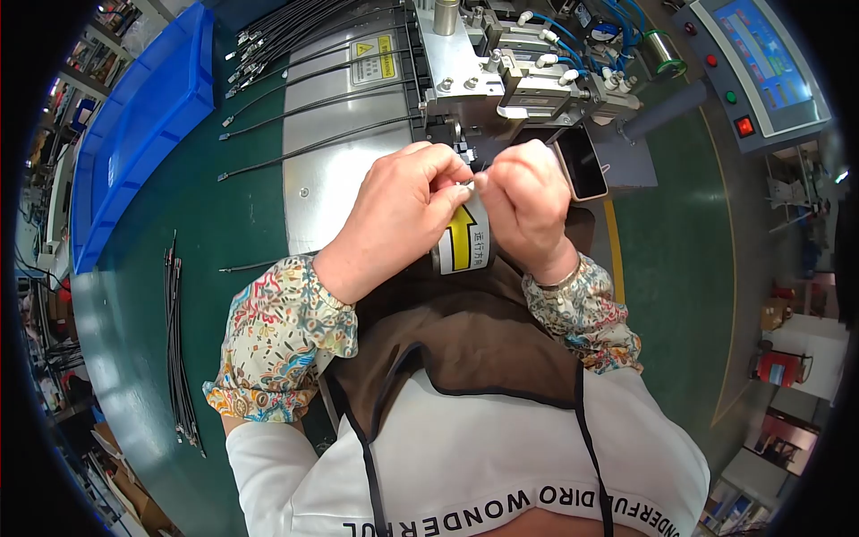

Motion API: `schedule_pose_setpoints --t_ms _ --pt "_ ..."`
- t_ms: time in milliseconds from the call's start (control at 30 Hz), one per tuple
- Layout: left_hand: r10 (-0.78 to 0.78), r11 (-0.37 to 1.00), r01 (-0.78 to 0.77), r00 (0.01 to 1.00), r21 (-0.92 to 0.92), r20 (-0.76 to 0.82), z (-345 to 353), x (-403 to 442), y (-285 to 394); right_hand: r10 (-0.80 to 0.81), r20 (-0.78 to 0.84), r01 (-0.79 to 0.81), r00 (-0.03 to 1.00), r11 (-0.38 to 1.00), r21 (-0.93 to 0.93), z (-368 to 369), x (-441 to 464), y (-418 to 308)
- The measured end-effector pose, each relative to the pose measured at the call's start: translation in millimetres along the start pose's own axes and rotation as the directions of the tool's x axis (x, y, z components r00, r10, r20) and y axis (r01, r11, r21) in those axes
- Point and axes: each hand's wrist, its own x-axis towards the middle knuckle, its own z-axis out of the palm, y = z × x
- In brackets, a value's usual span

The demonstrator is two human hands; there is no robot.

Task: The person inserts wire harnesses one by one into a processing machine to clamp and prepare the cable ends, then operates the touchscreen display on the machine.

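Note:
My left hand (389,210) is closed in a pinch, thumb against forefinger, on the end of a black cable; most of that cable is hidden by the hand. A black cable (250,266) comes out from beneath my left sleeve, but its link to the pinched end is covered. Close by on the right, my right hand (530,201) is curled, thumb and finger pressed together on something too small to make out. Both sets of fingertips nearly meet above a white label with a yellow arrow (461,240), at the front of the metal machine (327,201).
Several black cables (313,143) lie across the machine's plate, their right ends in its slots. More cables (177,349) lie bundled on the green table (134,313), beside a blue tray (148,134). A control panel (761,72) stands right, near a black open box (582,166).

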Motion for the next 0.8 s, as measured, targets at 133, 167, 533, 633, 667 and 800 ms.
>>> schedule_pose_setpoints --t_ms 133,167,533,633,667,800 --pt "0.209 0.882 -0.164 0.976 0.442 -0.054 -2.2 1.5 1.6 0.578 0.125 -0.558 0.807 0.675 0.483 14.6 -18.6 21.5" --pt "0.236 0.855 -0.183 0.970 0.485 -0.051 -1.5 2.0 -0.6 0.603 0.163 -0.576 0.781 0.595 0.560 17.3 -18.4 24.8" --pt "0.323 0.761 -0.268 0.946 0.590 0.014 -5.2 9.0 -13.6 0.603 0.150 -0.603 0.784 0.681 0.415 19.8 -19.5 25.2" --pt "0.333 0.747 -0.293 0.942 0.597 0.045 -7.4 12.0 -15.4 0.569 0.137 -0.582 0.811 0.757 0.298 17.9 -18.8 23.9" --pt "0.335 0.744 -0.295 0.941 0.599 0.047 -7.9 12.4 -15.1 0.574 0.147 -0.590 0.806 0.755 0.288 17.7 -18.5 24.4" --pt "0.348 0.730 -0.315 0.935 0.607 0.066 -8.5 14.2 -15.1 0.576 0.109 -0.583 0.810 0.774 0.246 19.7 -19.4 23.5"
